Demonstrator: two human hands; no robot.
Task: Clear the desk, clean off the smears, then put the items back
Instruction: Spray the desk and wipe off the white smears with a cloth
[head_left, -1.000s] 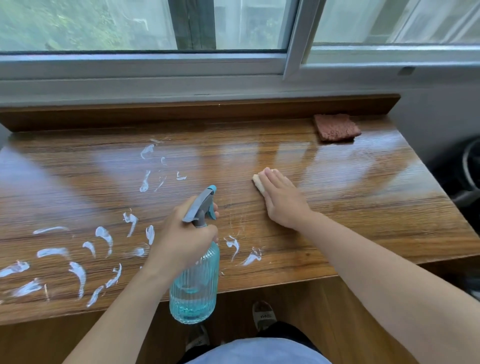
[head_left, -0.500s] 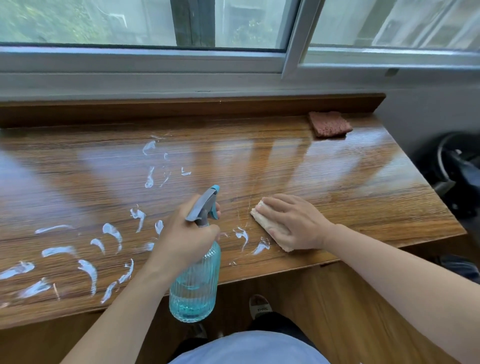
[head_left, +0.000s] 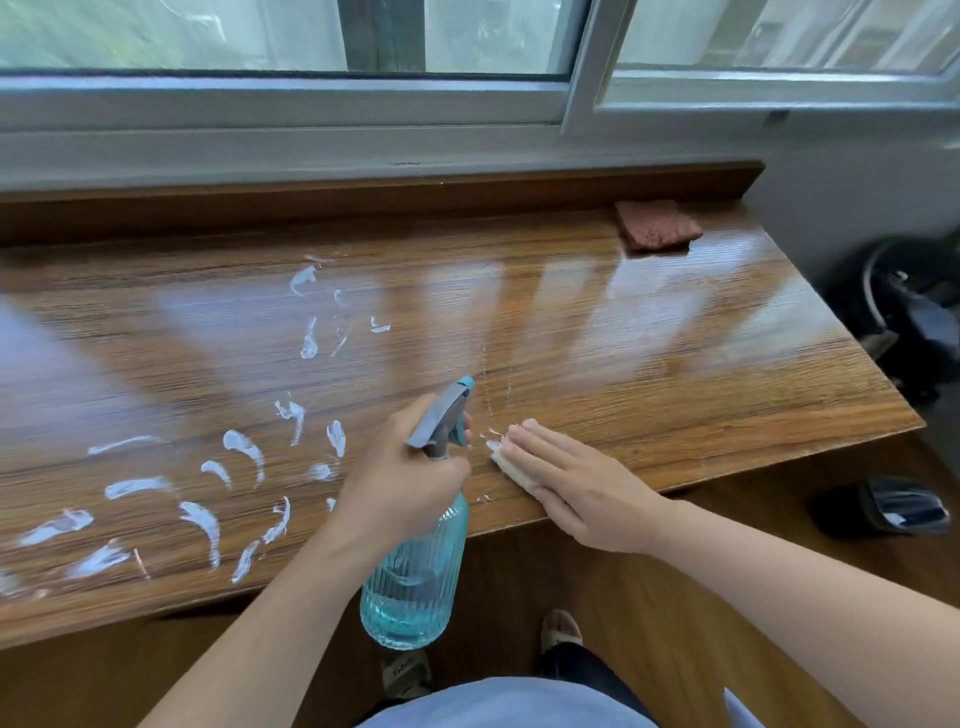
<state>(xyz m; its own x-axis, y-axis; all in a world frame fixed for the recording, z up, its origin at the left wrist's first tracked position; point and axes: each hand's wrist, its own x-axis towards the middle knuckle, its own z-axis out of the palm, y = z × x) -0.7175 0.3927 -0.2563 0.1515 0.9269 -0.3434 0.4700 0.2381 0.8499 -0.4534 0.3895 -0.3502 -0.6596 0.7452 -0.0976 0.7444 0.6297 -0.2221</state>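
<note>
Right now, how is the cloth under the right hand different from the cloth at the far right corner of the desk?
The cream cloth is pale, while the reddish-brown cloth is dark. The right hand presses the cream cloth flat near the front edge; the reddish-brown cloth lies untouched by the back ledge. Both rest on the wooden desk.

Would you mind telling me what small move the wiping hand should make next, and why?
Probably slide the right hand and its cloth leftward past the spray bottle held by the left hand. The desk to the right looks clean, while many white smears remain on the left, the nearest just at the cloth's edge.
</note>
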